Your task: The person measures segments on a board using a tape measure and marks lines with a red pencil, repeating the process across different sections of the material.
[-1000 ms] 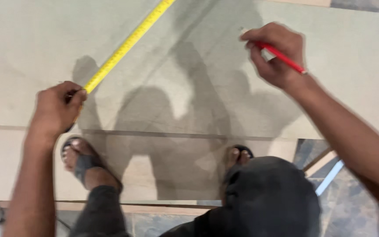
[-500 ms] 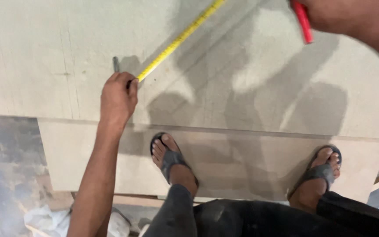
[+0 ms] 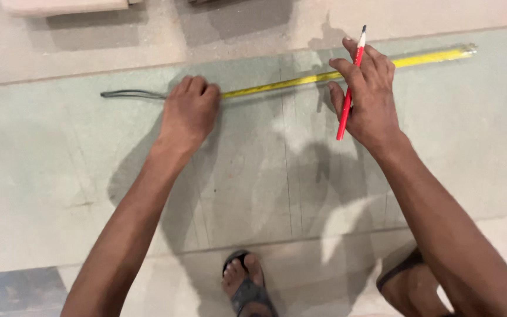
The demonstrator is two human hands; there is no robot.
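Both hands have shifted since the earlier frame: the yellow tape measure (image 3: pixel 347 71), which then ran diagonally up and away from the left hand, now lies nearly level across the board, and the right hand, then at the upper edge of view, has come down onto the tape.

Left hand (image 3: pixel 188 111): palm down, fingers curled, pressing the near end of the tape measure against the pale green board (image 3: pixel 60 164). Grip state: clenched onto the tape end, pinning it flat. A thin dark loop (image 3: pixel 130 94) extends from under this hand, away from the other hand, and lies flat on the board.

Right hand (image 3: pixel 369 97): fingers spread, fingertips (image 3: pixel 340 63) resting on the tape measure. A red pencil (image 3: pixel 350 82) is grasped between the fingers and lies across the back of the fingers, its dark tip pointing away from the wrist and past the tape. Grip state: grasping the pencil while bearing on the tape.

Tape measure: stretched between the two hands and continuing beyond the right hand, on the side away from the left hand.

Faint pencil lines (image 3: pixel 286 147) cross the board between the two hands, running back toward the person. One sandalled foot (image 3: pixel 244 285) stands on the board's near edge, below the gap between the forearms.
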